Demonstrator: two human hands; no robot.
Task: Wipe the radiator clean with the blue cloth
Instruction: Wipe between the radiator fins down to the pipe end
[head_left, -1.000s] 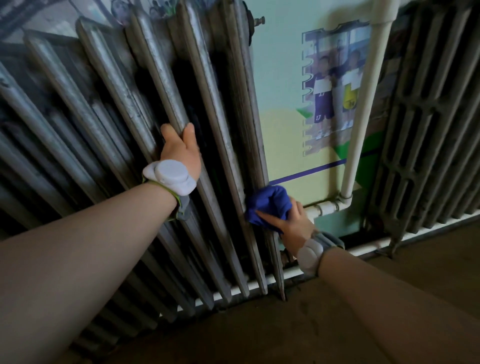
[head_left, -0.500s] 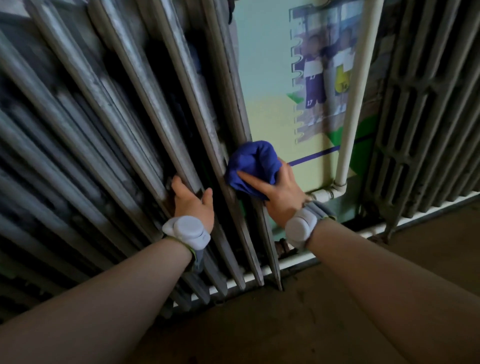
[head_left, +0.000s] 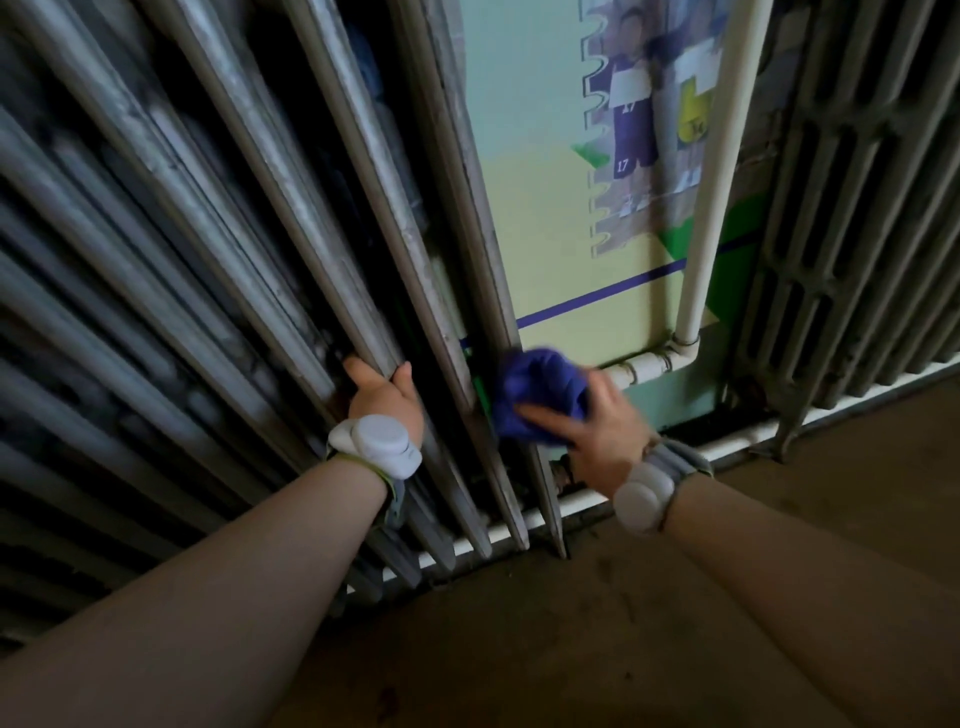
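Observation:
A grey cast-iron radiator (head_left: 291, 197) with long ribs fills the left half of the head view. My right hand (head_left: 597, 431) grips a bunched blue cloth (head_left: 535, 395) and presses it against the lower part of the rightmost rib. The hand and cloth are blurred by motion. My left hand (head_left: 382, 397) holds a rib two ribs to the left, its fingers wrapped behind the rib and out of sight. Both wrists wear white sensor bands.
A white pipe (head_left: 711, 171) runs down the painted wall (head_left: 550, 218) and bends left at an elbow beside the cloth. A second dark radiator (head_left: 852, 218) stands at the right. Brown floor (head_left: 597, 634) lies below, with a white pipe along the wall's foot.
My right hand slid the cloth down the rightmost rib to its lower part. My left hand kept its hold on its rib. The camera view shifted closer.

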